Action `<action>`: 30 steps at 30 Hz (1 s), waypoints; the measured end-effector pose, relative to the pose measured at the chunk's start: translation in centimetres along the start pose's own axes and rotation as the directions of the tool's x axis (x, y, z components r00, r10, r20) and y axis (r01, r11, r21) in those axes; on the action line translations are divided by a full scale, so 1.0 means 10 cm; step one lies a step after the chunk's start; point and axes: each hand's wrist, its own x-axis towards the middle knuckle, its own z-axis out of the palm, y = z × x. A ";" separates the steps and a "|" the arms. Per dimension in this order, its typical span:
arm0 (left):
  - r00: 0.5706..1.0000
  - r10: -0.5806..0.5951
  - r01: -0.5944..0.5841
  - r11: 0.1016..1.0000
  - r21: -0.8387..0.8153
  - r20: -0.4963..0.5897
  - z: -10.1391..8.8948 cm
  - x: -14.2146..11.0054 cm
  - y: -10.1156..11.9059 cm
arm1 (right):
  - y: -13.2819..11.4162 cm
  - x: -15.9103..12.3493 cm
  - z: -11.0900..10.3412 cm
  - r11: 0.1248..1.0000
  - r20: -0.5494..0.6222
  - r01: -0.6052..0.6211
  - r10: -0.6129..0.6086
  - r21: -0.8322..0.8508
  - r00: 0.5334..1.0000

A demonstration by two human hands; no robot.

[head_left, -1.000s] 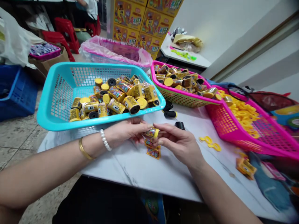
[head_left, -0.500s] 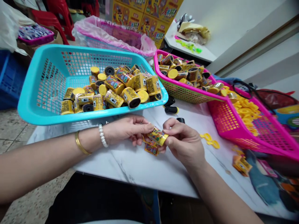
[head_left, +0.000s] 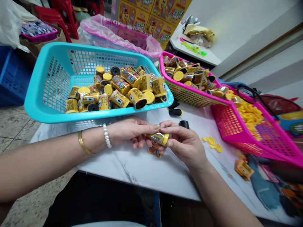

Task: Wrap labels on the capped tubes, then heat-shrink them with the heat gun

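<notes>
Both my hands meet over the white marble table (head_left: 132,170). My left hand (head_left: 129,130) and my right hand (head_left: 184,143) pinch the two ends of a small yellow-capped canister (head_left: 158,137) with a printed label, held lying sideways. Under it on the table lie loose printed stickers (head_left: 155,152). Just behind my hands stands a turquoise basket (head_left: 54,85) holding several labelled yellow canisters (head_left: 123,90). A black canister (head_left: 184,124) stands right behind my right hand.
A pink basket (head_left: 189,94) of unlabelled canisters stands behind right, another pink basket (head_left: 265,142) with yellow caps at right. Loose yellow rings (head_left: 213,144) and black canisters (head_left: 175,112) lie on the table. Yellow cartons (head_left: 153,19), a blue crate (head_left: 11,78) and red stools (head_left: 56,15) stand beyond.
The canister has been turned between my fingers and now lies level, both hands closed on its ends. The view has shifted slightly.
</notes>
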 end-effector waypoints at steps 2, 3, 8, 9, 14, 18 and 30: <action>1.000 -0.007 0.008 1.000 -0.028 0.019 0.00 0.00 0.00 | 0.00 -0.01 0.02 0.999 -0.032 0.044 -0.045 -0.007 0.998; 0.999 -0.015 0.016 0.999 -0.043 0.033 0.00 0.00 -0.01 | 0.00 -0.02 0.03 0.997 -0.049 0.074 -0.075 -0.011 0.996; 0.999 -0.024 0.029 0.995 -0.096 0.045 0.01 0.00 -0.01 | -0.03 -0.04 0.04 0.995 -0.058 0.092 -0.094 -0.044 0.994; 0.999 -0.014 0.018 0.994 -0.104 0.040 0.01 0.00 -0.01 | -0.04 -0.03 0.04 0.995 -0.040 0.082 -0.084 -0.064 0.996; 0.999 -0.024 0.029 0.994 -0.103 0.046 0.01 0.00 -0.01 | -0.06 -0.01 0.07 0.932 -0.019 0.219 -0.235 -0.288 0.972; 0.997 -0.067 0.071 0.992 -0.103 0.037 0.00 0.01 -0.01 | -0.01 -0.01 0.13 0.786 -0.033 0.350 -0.425 -0.510 0.905; 0.999 0.025 -0.024 0.999 -0.028 0.031 -0.02 -0.03 0.03 | 0.00 0.02 0.09 0.963 -0.064 0.159 -0.177 -0.217 0.982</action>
